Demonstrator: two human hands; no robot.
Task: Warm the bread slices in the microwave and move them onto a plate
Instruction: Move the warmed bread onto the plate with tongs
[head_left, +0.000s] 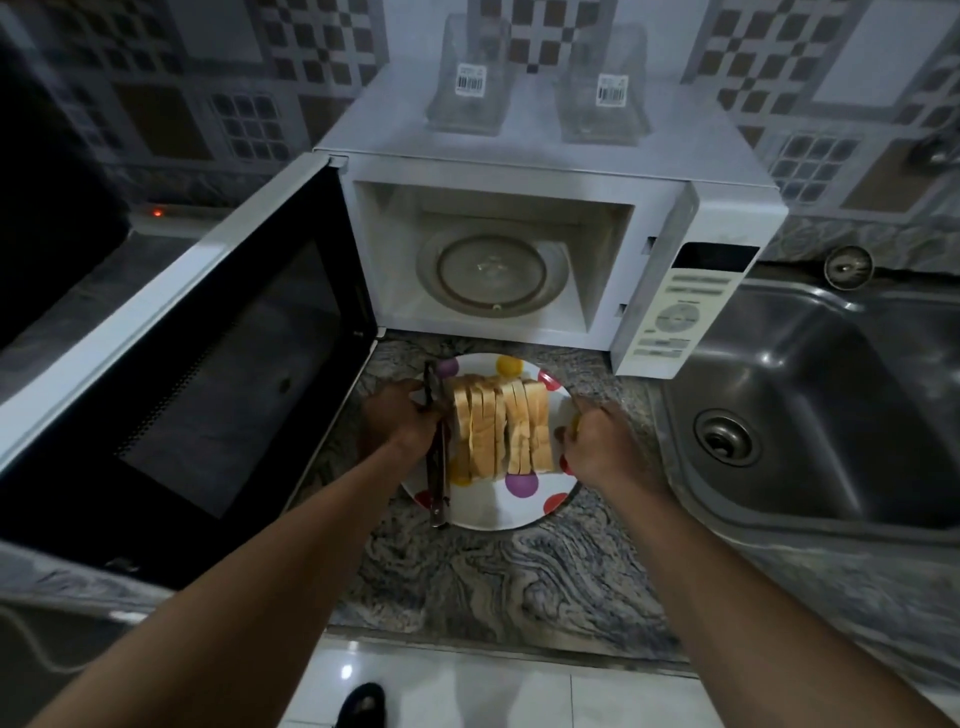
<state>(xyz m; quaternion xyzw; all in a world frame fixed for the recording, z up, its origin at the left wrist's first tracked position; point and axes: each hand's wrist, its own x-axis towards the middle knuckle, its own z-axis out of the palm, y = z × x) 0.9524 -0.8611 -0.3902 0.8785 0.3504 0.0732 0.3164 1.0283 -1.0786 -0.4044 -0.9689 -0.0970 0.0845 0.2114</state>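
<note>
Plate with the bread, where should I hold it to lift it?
Probably by the bare rim of the plate on its two sides, one hand each, coming in low. The bread stands loosely on edge, so keep it level.

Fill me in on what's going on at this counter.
A person grips a dotted plate at both edges, left hand and right hand. A row of bread slices and tongs lie on it. It sits on the counter before the microwave, whose door is open and turntable bare.
</note>
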